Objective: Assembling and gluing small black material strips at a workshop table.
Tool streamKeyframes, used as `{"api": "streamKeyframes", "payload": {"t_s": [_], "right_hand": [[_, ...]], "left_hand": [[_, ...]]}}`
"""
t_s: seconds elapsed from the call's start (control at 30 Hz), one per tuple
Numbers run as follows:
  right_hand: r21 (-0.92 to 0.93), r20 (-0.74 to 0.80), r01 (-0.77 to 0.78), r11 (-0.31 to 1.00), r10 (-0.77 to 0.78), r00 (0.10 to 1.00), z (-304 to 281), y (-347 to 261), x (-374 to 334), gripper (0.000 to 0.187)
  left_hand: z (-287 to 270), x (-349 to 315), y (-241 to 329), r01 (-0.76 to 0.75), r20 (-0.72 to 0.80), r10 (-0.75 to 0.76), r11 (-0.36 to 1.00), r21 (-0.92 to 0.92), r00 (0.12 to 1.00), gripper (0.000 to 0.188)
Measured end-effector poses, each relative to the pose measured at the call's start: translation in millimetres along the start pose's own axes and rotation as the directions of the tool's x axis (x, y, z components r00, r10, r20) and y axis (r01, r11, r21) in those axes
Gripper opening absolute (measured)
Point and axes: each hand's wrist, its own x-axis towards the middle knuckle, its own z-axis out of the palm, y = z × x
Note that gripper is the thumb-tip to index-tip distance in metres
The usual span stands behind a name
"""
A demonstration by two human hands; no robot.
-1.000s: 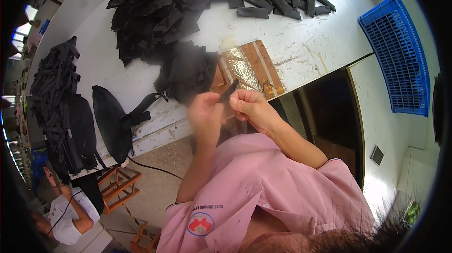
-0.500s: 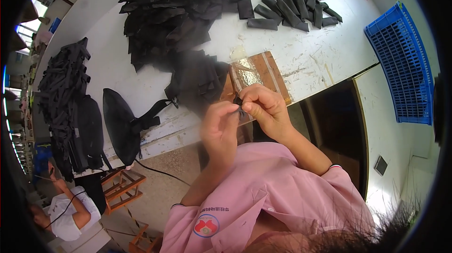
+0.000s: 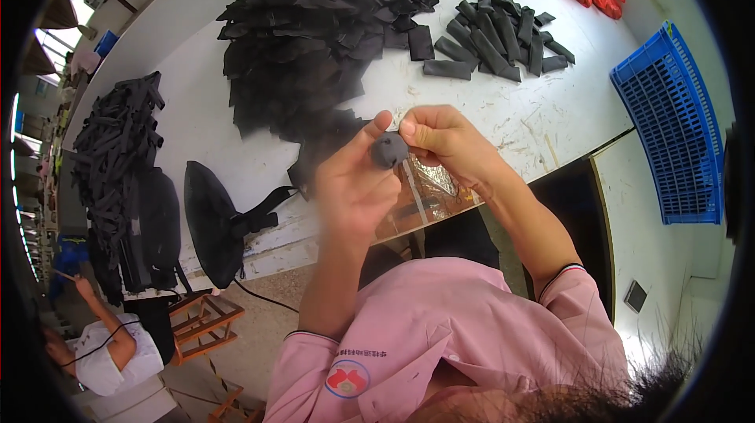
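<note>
A black fabric piece, its rounded end facing me, is held up in front of my chest. Around its left side curl the fingers of my left hand, with the thumb pointing up. My right hand is closed, thumb and fingertips pinching at the piece's upper right edge. Below them, at the table's front edge, lies a brown wooden board with shiny clear tape on it. A large heap of flat black fabric pieces spreads beyond my hands, partly hidden behind the left one.
Rolled black fabric pieces are piled at the far right of the white table. Black strips and a black pouch with a strap lie left. A blue crate stands right; another person is lower left.
Both hands have risen and moved farther from my body. The black piece, mostly hidden between the fingertips before, now shows its round end. My left hand has turned, thumb up.
</note>
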Motion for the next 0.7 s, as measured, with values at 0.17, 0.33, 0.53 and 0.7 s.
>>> {"api": "streamKeyframes", "payload": {"t_s": [0.17, 0.33, 0.53, 0.7], "right_hand": [[0.224, 0.047, -0.057, 0.973, 0.048, 0.998, -18.5, 53.2, 7.9, 0.027], [0.141, -0.002, 0.007, 0.990, -0.007, 1.000, -6.0, 25.5, 15.6, 0.027], [0.179, 0.087, -0.148, 0.973, 0.134, 0.987, -24.8, 65.8, 12.7, 0.028], [0.117, 0.016, -0.045, 0.992, 0.043, 0.999, -27.1, 71.9, 0.3, 0.027]], "left_hand": [[-61.0, 3.9, -8.6, -0.041, 0.019, 0.040, 0.992, 0.116, 0.999, 0.026], [-20.3, 9.8, 4.0, -0.009, -0.079, -0.014, 0.960, -0.280, 0.997, 0.024], [-72.1, 2.3, -1.4, -0.002, -0.265, 0.016, 0.999, 0.053, 0.964, 0.023], [-59.1, -6.0, -14.7, -0.136, 0.161, 0.590, -0.088, 0.987, 0.791, 0.035]]}}
